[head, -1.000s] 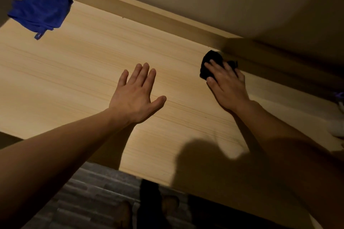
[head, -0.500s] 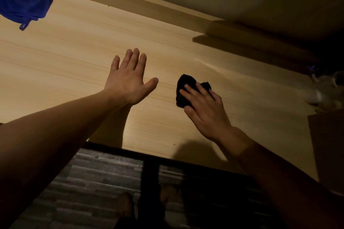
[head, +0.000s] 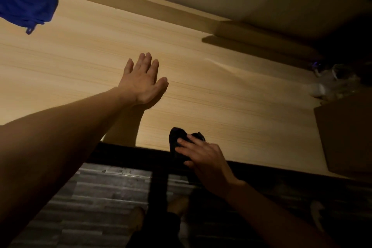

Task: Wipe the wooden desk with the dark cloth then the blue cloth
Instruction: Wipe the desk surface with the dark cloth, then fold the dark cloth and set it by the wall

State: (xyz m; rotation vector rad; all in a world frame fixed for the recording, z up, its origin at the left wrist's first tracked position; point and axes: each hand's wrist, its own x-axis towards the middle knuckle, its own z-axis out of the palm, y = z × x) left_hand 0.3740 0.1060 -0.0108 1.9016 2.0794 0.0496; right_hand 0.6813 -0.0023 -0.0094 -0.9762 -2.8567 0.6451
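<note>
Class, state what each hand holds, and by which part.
The right hand presses its fingers on top of the dark cloth at the desk's near edge. The left hand holds nothing.

Dim, warm light brightens the desk centre (right corner nearly black, its clutter perhaps motion-blurred), arm shadows falling forward.

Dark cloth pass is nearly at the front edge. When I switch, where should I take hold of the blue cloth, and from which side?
Probably by the bunched right edge of the blue cloth, coming from its right over bare wooden desk. It lies crumpled at the far left corner against the back rail, partly cut off by the frame. The open left hand is nearer; the right hand presses the dark cloth.
</note>
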